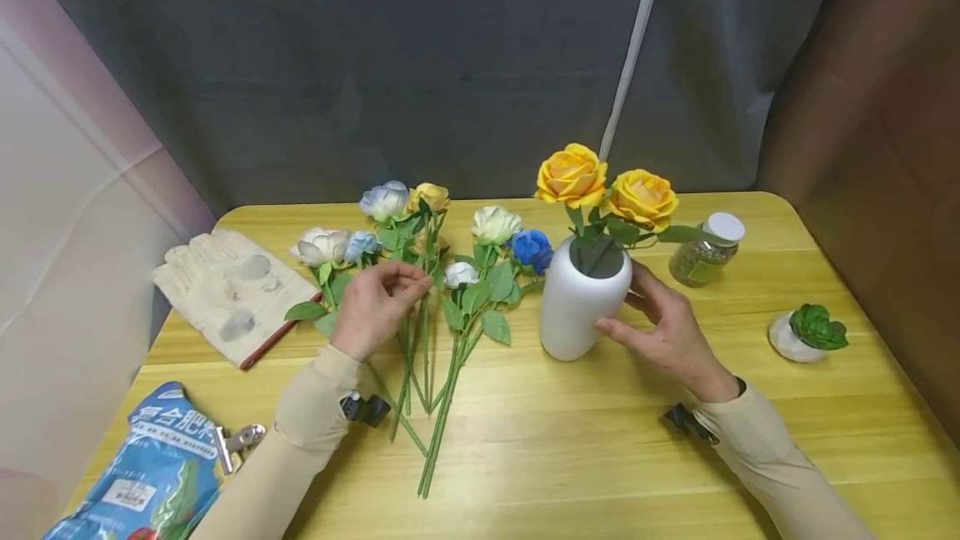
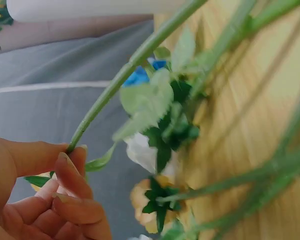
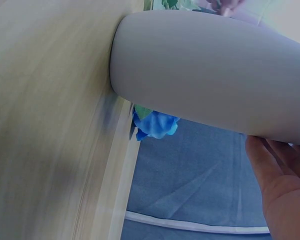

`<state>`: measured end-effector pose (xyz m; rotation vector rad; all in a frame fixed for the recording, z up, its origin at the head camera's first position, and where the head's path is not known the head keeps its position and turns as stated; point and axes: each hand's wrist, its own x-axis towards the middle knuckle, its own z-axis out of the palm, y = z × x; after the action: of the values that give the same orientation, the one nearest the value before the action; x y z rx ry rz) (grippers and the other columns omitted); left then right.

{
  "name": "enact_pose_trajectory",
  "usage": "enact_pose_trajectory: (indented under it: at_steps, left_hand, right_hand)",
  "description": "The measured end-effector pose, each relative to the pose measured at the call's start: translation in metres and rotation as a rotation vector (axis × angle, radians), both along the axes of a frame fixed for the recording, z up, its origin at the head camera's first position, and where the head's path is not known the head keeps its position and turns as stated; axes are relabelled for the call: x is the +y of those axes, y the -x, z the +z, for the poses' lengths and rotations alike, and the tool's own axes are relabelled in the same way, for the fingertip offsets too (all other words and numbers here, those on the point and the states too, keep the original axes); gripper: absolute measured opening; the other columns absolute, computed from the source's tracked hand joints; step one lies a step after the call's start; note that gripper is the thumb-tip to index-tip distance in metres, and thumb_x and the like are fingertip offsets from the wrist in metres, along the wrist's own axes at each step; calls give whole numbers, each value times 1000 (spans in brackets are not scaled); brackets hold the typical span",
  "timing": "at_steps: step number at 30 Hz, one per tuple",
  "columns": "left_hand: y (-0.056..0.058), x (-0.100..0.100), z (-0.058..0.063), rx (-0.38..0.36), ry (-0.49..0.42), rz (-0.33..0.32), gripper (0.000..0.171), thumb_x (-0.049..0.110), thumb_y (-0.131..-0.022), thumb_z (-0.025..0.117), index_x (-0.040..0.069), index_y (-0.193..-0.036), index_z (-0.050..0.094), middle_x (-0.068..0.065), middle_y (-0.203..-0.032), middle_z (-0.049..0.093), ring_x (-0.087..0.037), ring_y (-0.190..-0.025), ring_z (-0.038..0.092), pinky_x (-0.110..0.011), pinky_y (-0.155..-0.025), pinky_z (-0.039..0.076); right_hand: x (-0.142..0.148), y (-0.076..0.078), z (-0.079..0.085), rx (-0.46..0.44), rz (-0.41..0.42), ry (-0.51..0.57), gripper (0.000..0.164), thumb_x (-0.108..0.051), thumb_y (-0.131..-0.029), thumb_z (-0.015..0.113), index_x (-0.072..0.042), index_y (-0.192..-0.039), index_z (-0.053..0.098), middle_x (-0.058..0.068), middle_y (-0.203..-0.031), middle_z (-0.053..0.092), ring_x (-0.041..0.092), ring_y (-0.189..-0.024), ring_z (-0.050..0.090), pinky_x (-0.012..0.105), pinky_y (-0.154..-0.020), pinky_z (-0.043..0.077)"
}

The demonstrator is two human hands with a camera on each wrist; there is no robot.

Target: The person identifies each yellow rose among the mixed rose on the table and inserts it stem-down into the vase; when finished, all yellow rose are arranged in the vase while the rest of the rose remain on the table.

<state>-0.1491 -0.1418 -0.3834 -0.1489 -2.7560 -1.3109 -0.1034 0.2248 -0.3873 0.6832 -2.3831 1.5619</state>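
In the head view my left hand pinches a green flower stem between thumb and fingertips. The stem leads up toward a yellow flower; its bloom is mostly hidden behind the fingers in the left wrist view. Around that hand lie more cut flowers, among them a white one, a pale green one and a blue one. My right hand holds the white vase by its right side, thumb in front and fingers behind. Two yellow-orange roses stand in the vase, which is upright on the table.
Gloves lie at the table's left. A blue bag with a metal clip is at front left. To the right are a white-lidded jar and a small potted succulent. Dark cloth hangs behind the table.
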Motion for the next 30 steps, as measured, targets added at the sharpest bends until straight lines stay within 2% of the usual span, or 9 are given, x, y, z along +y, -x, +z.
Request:
enact_pose_trajectory:
  at_steps: [11,20,30]
  left_hand:
    - [-15,26,31,117,-142,-35,13,20,-94,76,8,-101,76,-6,-88,76,-16,-72,65,-23,-65,49]
    - [-19,54,57,162,-279,-75,14,20,-95,76,8,-102,76,-7,-89,75,-14,-74,65,-23,-67,50]
    - [-24,85,86,279,-419,-109,12,16,-93,77,6,-100,76,-7,-88,74,-13,-73,64,-22,-62,49]
  right_hand:
    - [1,-1,1,-4,0,11,78,14,-81,77,-2,-151,46,25,-145,55,-1,-130,55,18,-102,50]
    - [1,-1,0,-9,-5,0,77,12,-82,77,-1,-151,46,23,-147,55,-2,-130,53,17,-102,49]
    - [0,0,0,3,5,8,78,13,-81,77,-2,-151,46,23,-146,55,-1,-130,54,18,-102,50]
